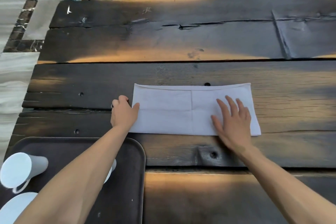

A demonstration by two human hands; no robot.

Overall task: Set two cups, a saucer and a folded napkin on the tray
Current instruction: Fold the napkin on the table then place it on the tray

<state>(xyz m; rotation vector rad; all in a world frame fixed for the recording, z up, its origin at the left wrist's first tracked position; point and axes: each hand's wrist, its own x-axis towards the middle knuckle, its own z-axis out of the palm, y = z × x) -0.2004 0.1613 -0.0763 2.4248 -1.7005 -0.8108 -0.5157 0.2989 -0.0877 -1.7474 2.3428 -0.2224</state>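
At the far left we have the dark rounded-corner plastic tray (125,187) at the near edge of the dark weathered plank table (181,42), and on it a white ceramic cup with a loop handle (20,169), a second white piece (16,207) at the bottom edge that we cannot name as cup or saucer, and a third white piece (111,169) mostly hidden behind our left forearm. Moving right, our left hand (123,112) is curled at the short left edge of the white cloth napkin (172,111), thumb on the cloth and fingers tucked at or under the edge; whether it truly pinches the fabric we cannot tell. The napkin lies as a long strip on the table just beyond the tray's far right corner, not yet on it, with crease lines showing. Our right hand (232,122) is open and flat, fingers spread, pressing the right half down. To fold well, we judge we should keep that right palm as an anchor, lift the left edge cleanly, carry it over to meet the right edge square, and smooth the crease before moving the napkin onto the bare part of the tray.
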